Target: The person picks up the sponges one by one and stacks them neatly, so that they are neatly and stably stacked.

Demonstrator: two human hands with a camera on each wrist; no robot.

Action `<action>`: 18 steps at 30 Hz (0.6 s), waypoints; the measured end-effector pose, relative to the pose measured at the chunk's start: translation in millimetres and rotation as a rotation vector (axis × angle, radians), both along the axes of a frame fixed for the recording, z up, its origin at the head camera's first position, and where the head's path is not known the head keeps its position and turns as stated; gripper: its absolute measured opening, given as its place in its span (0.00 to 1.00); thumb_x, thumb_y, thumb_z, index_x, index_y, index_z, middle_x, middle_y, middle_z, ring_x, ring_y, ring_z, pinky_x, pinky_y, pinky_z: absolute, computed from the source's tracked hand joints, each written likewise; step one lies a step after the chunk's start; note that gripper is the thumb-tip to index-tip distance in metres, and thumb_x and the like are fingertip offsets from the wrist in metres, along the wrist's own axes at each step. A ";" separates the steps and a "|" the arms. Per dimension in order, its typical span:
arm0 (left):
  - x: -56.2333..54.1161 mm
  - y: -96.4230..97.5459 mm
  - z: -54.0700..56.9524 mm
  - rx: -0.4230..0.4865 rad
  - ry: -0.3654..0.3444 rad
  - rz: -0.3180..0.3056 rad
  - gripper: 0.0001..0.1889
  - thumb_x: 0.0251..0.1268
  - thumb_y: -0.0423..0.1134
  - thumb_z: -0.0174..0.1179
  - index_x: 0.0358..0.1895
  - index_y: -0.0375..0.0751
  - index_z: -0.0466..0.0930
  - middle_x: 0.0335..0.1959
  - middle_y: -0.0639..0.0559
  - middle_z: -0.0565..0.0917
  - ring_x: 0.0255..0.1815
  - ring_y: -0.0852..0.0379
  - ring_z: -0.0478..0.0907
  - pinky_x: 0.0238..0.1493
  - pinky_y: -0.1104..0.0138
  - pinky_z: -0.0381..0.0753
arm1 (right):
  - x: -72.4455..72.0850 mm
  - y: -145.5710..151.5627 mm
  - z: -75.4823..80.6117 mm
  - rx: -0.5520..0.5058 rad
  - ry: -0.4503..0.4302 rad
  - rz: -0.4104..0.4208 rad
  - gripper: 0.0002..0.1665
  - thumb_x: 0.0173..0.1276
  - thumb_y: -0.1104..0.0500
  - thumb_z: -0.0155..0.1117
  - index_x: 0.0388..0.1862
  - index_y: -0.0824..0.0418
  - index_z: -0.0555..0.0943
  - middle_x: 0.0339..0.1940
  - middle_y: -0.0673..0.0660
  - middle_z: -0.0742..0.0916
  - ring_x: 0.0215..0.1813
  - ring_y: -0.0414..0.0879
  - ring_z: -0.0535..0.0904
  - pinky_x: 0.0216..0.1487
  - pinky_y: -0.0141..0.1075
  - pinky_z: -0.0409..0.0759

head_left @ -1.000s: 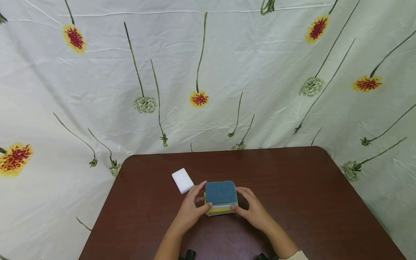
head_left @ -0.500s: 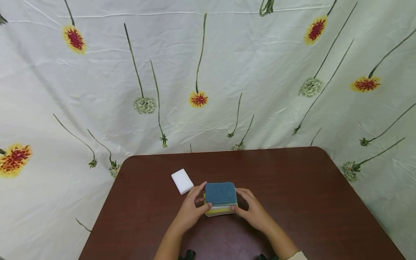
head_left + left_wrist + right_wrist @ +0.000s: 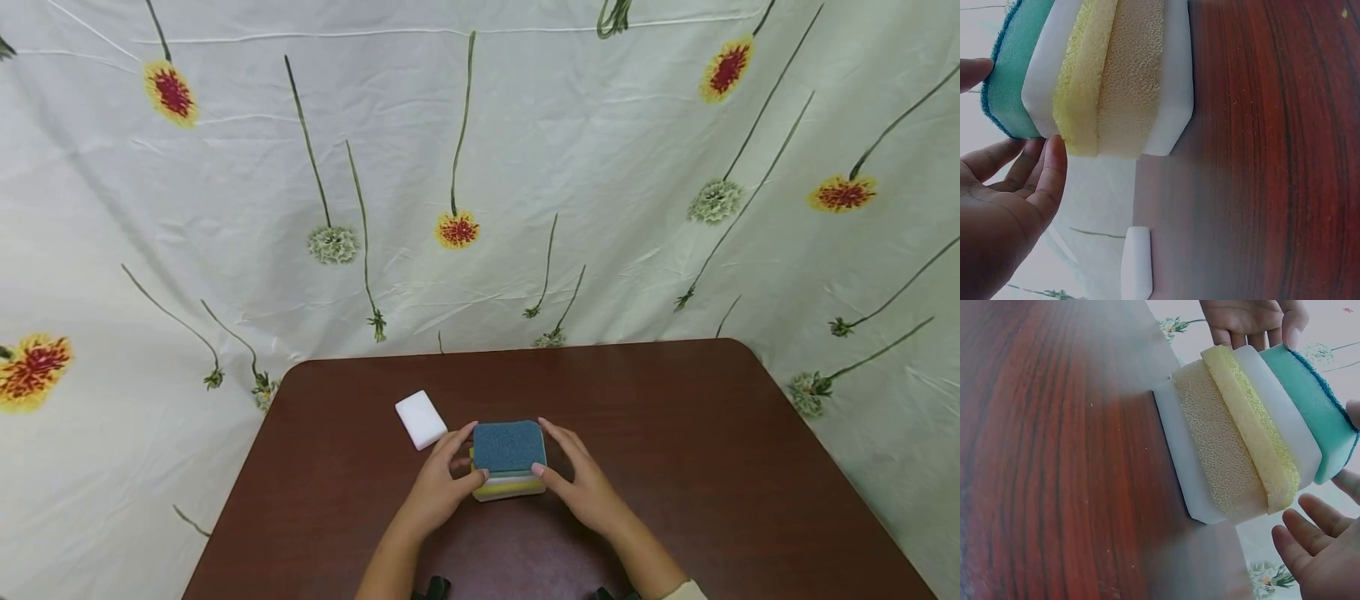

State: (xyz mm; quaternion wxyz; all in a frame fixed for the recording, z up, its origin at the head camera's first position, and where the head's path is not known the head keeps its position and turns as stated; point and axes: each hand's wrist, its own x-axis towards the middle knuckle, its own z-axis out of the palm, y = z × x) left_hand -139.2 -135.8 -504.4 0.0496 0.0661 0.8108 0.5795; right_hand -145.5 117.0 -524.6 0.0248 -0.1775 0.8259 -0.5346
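Observation:
A stack of sponges stands on the table, topped by a teal sponge [image 3: 510, 447] with a dark blue scouring face. Below it in the left wrist view come a white sponge [image 3: 1054, 69], a yellow sponge [image 3: 1085, 94], a beige sponge [image 3: 1132, 81] and another white block [image 3: 1175, 81] at the bottom. My left hand [image 3: 437, 483] holds the top sponge's left side, thumb at the front and index finger at the back corner. My right hand [image 3: 588, 483] spans its right side likewise; its other fingers [image 3: 1310, 531] spread off the stack in the right wrist view.
A loose white sponge block [image 3: 422, 419] lies on the brown table [image 3: 675, 433], back left of the stack. Behind the table hangs a pale cloth [image 3: 585, 150] printed with flowers.
My right hand's fingertips have moved from the stack's right side up to the top sponge's back right corner, and its thumb has risen slightly. The left hand and the stack stay put.

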 end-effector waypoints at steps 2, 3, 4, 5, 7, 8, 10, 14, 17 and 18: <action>-0.2 -0.3 0.1 0.001 -0.004 -0.002 0.39 0.63 0.40 0.68 0.77 0.48 0.64 0.65 0.43 0.73 0.62 0.41 0.77 0.64 0.49 0.76 | -0.3 -0.8 -0.1 -0.014 0.012 0.003 0.38 0.74 0.46 0.63 0.78 0.32 0.60 0.77 0.51 0.68 0.80 0.57 0.60 0.73 0.67 0.60; -0.3 -0.3 0.4 0.003 -0.006 -0.002 0.39 0.62 0.40 0.68 0.77 0.48 0.64 0.65 0.43 0.73 0.62 0.41 0.77 0.64 0.49 0.76 | -0.5 -1.0 -0.2 -0.023 0.015 0.008 0.38 0.75 0.47 0.63 0.78 0.33 0.60 0.78 0.51 0.68 0.80 0.57 0.61 0.73 0.66 0.61; -0.1 -0.1 0.6 0.005 -0.008 -0.001 0.39 0.62 0.40 0.68 0.77 0.48 0.64 0.65 0.43 0.73 0.62 0.41 0.77 0.64 0.49 0.76 | -0.5 -1.2 -0.2 -0.030 0.017 0.011 0.38 0.75 0.47 0.63 0.79 0.33 0.60 0.78 0.52 0.68 0.80 0.57 0.61 0.73 0.66 0.61; 0.1 0.1 0.6 0.006 -0.004 0.000 0.39 0.62 0.40 0.69 0.77 0.47 0.65 0.64 0.43 0.73 0.62 0.41 0.77 0.63 0.49 0.77 | -0.6 -1.4 0.0 -0.034 0.020 0.014 0.38 0.75 0.47 0.63 0.79 0.33 0.60 0.78 0.52 0.68 0.80 0.57 0.61 0.73 0.65 0.62; 0.5 0.7 0.5 0.003 0.001 0.003 0.39 0.61 0.39 0.69 0.76 0.46 0.65 0.64 0.43 0.74 0.61 0.42 0.77 0.63 0.49 0.77 | -1.0 -1.5 -0.2 -0.039 0.026 0.018 0.38 0.75 0.48 0.63 0.79 0.33 0.60 0.78 0.51 0.69 0.80 0.56 0.62 0.73 0.64 0.63; 0.6 1.1 0.4 0.002 0.004 0.008 0.38 0.60 0.39 0.69 0.76 0.46 0.66 0.63 0.43 0.74 0.61 0.42 0.78 0.63 0.49 0.77 | -1.3 -1.4 -0.4 -0.041 0.030 0.019 0.39 0.74 0.48 0.63 0.79 0.33 0.60 0.78 0.51 0.69 0.79 0.56 0.63 0.73 0.63 0.64; 0.8 1.7 -0.2 -0.003 0.007 0.014 0.38 0.60 0.38 0.70 0.75 0.44 0.66 0.63 0.43 0.74 0.60 0.42 0.78 0.63 0.48 0.77 | -1.4 -1.4 -0.4 -0.040 0.030 0.017 0.38 0.74 0.48 0.64 0.78 0.33 0.61 0.77 0.51 0.71 0.78 0.56 0.65 0.72 0.63 0.65; 1.1 2.2 -0.9 -0.002 0.002 0.015 0.39 0.60 0.39 0.69 0.76 0.43 0.66 0.64 0.42 0.74 0.61 0.41 0.77 0.64 0.47 0.76 | -1.4 -1.3 0.7 -0.039 0.003 0.009 0.37 0.73 0.48 0.65 0.77 0.31 0.62 0.77 0.49 0.71 0.77 0.56 0.67 0.72 0.62 0.65; 1.5 1.7 -0.2 0.004 -0.006 0.006 0.39 0.61 0.39 0.69 0.76 0.43 0.65 0.65 0.42 0.73 0.63 0.40 0.77 0.64 0.47 0.76 | -1.1 -1.2 2.7 -0.035 -0.023 0.006 0.37 0.73 0.47 0.65 0.76 0.30 0.62 0.78 0.48 0.70 0.77 0.55 0.68 0.73 0.62 0.65; 1.5 1.5 0.0 0.004 -0.009 0.001 0.39 0.61 0.40 0.69 0.76 0.44 0.65 0.65 0.42 0.73 0.63 0.39 0.76 0.64 0.47 0.76 | -1.0 -1.2 3.3 -0.032 -0.031 0.004 0.37 0.73 0.46 0.65 0.76 0.30 0.63 0.79 0.48 0.69 0.77 0.55 0.68 0.73 0.62 0.65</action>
